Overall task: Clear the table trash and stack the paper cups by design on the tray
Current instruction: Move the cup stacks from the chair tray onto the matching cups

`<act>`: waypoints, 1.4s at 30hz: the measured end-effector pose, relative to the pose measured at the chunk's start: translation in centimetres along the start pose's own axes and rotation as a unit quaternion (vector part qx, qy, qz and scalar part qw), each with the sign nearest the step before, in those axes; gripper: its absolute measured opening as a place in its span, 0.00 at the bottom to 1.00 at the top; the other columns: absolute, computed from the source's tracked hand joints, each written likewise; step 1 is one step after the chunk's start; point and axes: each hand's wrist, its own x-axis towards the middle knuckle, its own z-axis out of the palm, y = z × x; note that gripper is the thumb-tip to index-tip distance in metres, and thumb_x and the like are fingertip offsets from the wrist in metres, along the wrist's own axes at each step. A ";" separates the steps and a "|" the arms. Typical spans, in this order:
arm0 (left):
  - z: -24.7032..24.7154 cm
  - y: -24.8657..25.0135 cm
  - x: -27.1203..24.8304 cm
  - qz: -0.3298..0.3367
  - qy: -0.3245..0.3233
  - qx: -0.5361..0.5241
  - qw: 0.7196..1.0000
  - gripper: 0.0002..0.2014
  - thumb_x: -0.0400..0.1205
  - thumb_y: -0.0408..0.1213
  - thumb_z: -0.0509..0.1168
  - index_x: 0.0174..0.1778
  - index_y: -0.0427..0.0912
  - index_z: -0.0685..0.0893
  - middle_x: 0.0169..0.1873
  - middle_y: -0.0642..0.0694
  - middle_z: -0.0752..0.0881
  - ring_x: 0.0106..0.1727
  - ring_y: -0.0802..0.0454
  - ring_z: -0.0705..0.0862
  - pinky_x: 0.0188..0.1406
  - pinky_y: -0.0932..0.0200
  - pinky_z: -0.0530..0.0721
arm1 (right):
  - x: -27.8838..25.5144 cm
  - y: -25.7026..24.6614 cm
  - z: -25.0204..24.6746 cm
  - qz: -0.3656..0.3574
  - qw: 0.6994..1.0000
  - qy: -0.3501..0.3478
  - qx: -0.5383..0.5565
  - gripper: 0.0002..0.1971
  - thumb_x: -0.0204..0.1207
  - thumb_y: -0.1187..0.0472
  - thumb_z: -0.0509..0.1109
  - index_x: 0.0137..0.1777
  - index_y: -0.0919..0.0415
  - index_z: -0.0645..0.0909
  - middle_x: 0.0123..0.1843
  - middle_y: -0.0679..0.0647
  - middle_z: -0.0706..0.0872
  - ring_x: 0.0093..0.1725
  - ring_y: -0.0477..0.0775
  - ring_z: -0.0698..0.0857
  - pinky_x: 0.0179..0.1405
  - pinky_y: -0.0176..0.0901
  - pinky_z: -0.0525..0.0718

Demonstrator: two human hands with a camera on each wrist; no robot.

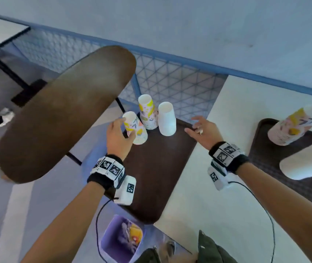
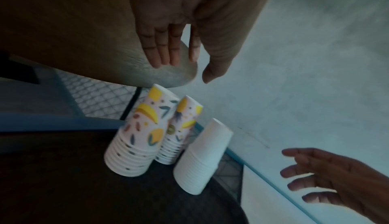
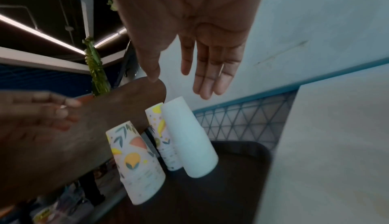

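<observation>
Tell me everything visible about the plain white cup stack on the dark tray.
The plain white cup stack is many nested paper cups, upside down, rims down on the dark brown tray near its far edge. It has no print and stands roughly upright. The taller patterned stack stands close at its left. Neither hand touches it; the right hand is open nearby.

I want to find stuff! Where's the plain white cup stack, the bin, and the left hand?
White stack [image 1: 167, 120]: head view, on its side wall.
Bin [image 1: 108, 242]: head view, on its purple left wall.
Left hand [image 1: 117, 138]: head view, on its back.
</observation>
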 end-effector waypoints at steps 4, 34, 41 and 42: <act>-0.3 -2.3 3.1 -0.033 -0.036 -0.030 0.998 0.31 0.75 0.36 0.71 0.72 0.36 0.67 0.70 0.36 0.73 0.72 0.39 0.72 0.64 0.49 0.72 | 4.6 -2.8 3.1 0.024 0.999 -0.001 0.022 0.33 0.68 0.53 0.76 0.71 0.57 0.67 0.59 0.60 0.81 0.57 0.60 0.81 0.63 0.55 0.79; 5.3 -7.1 -3.0 -0.062 -0.174 -0.179 0.966 0.32 0.54 0.45 0.80 0.50 0.68 0.72 0.55 0.54 0.77 0.57 0.61 0.80 0.63 0.52 0.82 | -2.8 3.0 10.6 0.070 0.997 -0.038 -0.014 0.42 0.50 0.54 0.85 0.66 0.58 0.72 0.63 0.54 0.71 0.59 0.50 0.75 0.66 0.46 0.77; 9.0 -8.5 -4.5 -0.209 -0.166 -0.211 0.940 0.41 0.54 0.50 0.82 0.64 0.59 0.74 0.57 0.58 0.85 0.61 0.56 0.83 0.68 0.51 0.80 | -3.2 3.1 12.5 0.132 0.987 -0.024 0.087 0.43 0.54 0.57 0.84 0.69 0.49 0.67 0.63 0.47 0.78 0.63 0.50 0.76 0.60 0.39 0.73; 9.3 -8.4 -4.5 -0.215 -0.164 -0.204 0.941 0.41 0.57 0.48 0.82 0.66 0.57 0.73 0.56 0.58 0.85 0.61 0.56 0.83 0.66 0.55 0.79 | -3.3 3.0 12.6 0.138 0.986 -0.030 0.090 0.42 0.55 0.57 0.84 0.70 0.49 0.67 0.62 0.46 0.78 0.63 0.50 0.77 0.59 0.39 0.73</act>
